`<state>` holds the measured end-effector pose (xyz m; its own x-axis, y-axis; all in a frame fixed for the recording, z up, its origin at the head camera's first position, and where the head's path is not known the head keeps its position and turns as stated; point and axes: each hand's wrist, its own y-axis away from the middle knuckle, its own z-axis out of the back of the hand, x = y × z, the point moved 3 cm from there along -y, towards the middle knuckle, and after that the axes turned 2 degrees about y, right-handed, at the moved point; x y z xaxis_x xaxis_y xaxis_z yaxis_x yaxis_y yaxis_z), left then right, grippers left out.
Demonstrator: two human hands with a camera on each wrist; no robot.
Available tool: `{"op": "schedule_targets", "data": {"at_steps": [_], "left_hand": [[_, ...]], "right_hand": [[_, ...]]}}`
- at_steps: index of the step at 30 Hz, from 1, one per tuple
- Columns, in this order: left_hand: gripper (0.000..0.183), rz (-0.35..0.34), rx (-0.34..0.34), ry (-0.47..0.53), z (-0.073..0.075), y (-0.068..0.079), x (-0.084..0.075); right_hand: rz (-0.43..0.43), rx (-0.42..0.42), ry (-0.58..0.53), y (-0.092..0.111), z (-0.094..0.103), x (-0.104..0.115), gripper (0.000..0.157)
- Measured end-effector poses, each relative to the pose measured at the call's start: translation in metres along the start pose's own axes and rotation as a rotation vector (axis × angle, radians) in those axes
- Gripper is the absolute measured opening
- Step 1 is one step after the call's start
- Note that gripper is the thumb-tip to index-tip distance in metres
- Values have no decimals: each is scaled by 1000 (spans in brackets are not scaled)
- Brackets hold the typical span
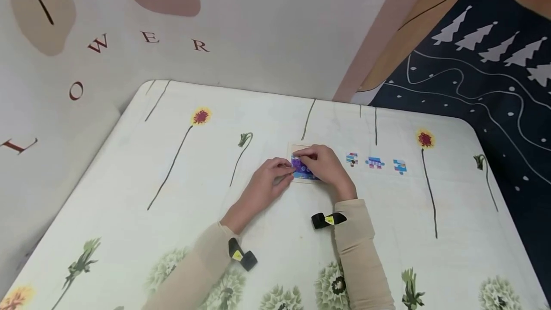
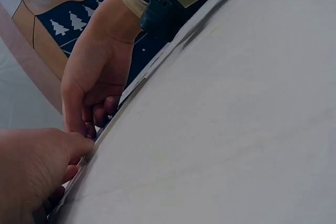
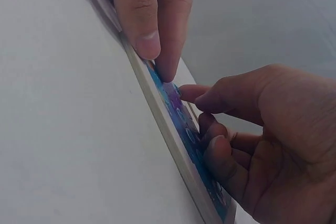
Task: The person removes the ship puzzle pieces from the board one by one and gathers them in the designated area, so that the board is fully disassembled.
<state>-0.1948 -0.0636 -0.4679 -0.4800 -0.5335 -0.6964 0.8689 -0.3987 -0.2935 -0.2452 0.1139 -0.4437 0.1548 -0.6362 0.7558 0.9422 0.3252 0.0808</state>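
Observation:
A small jigsaw puzzle in a pale wooden tray lies flat on the table, its fitted pieces purple and blue. My left hand is at the tray's left side. In the right wrist view its thumb and a straight finger come down at the tray's edge and the picture. From the right, my right hand reaches over the puzzle, thumb and index tips close together at the upper left pieces, other fingers curled over the picture. I cannot tell whether a piece is between those tips.
Three loose puzzle pieces lie in a row right of the tray: one left, one middle, one right. The white tablecloth has printed flowers. A wall hanging with lettering rises behind the table's far edge.

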Motion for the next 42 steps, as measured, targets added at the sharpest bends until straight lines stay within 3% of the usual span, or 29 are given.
{"op": "schedule_targets", "data": {"at_steps": [20,42], "left_hand": [[17,-6,-22,-1,3,-5,-3],[17,-13,-23,13,2,-3,-3]], "right_hand": [[16,29,70,-4,2,9,27],[11,68,30,-1,2,3,20]]}}
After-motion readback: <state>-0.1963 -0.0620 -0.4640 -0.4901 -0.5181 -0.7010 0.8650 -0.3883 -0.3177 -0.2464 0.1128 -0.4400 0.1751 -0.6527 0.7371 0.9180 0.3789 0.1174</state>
